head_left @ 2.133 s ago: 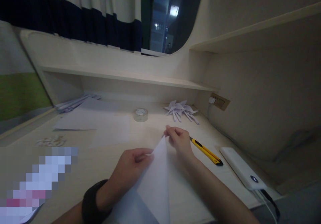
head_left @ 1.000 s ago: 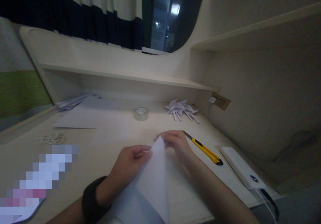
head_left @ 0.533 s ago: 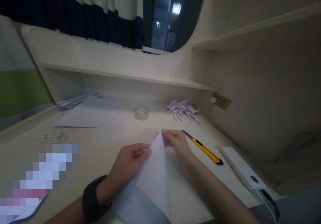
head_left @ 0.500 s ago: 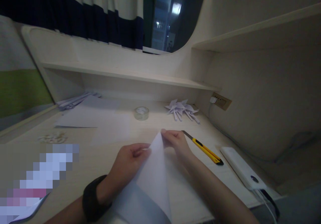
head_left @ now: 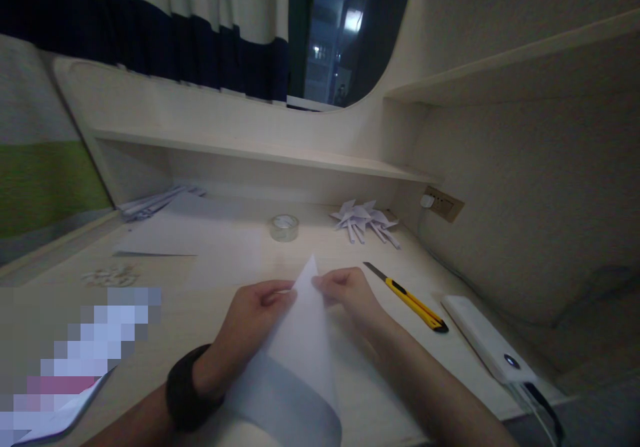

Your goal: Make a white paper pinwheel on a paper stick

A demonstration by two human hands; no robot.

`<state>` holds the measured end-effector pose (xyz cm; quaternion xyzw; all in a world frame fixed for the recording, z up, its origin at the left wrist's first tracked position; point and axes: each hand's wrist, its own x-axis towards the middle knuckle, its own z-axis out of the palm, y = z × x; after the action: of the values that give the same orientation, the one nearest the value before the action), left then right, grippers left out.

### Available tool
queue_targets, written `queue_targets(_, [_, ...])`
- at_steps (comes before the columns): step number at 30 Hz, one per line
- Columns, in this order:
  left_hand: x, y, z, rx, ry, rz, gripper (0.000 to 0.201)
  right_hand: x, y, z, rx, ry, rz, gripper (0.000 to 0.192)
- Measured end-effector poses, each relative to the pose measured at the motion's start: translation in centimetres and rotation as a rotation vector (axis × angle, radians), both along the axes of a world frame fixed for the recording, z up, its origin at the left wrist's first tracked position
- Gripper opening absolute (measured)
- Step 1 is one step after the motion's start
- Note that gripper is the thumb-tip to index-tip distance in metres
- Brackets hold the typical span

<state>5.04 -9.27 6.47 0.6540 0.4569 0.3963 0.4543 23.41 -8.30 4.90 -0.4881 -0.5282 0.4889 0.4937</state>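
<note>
A sheet of white paper (head_left: 300, 340) is folded over to a sharp point at its far end, and its near part curves up toward me. My left hand (head_left: 263, 310) pinches the sheet's left edge between thumb and fingers; a dark band circles that wrist. On the opposite edge, just below the tip, my right hand (head_left: 345, 290) pinches the paper. A yellow box cutter (head_left: 413, 305) with its blade out lies on the desk to the right of my right hand.
Behind the hands stand a clear tape roll (head_left: 284, 228) and several paper pinwheels (head_left: 363, 220). Paper sheets (head_left: 165, 227) and small pale pieces (head_left: 111, 275) lie at left. A white power bank (head_left: 483, 337) with cables sits at right, below a wall socket (head_left: 443, 205).
My right hand has slid from the paper's tip a little down its right edge, leaving the tip exposed. The view has shifted slightly.
</note>
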Motion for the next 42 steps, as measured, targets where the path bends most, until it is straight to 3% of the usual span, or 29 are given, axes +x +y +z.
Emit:
queue_targets(9, [-0.2,0.3,-0.5,0.0,-0.055,0.015,0.047,0.2,-0.2,0.3,-0.019,-0.028,0.056,0.039])
queue_targets(21, [-0.4,0.7,-1.1,0.194,0.017,0.084,0.033,-0.2,-0.4,0.4,-0.065,-0.014,0.035,0.037])
queue_targets(42, [-0.5,1.0,-1.2,0.222,0.064,0.126,0.033,-0.3,-0.5,0.5,-0.15,0.017,0.053,0.036])
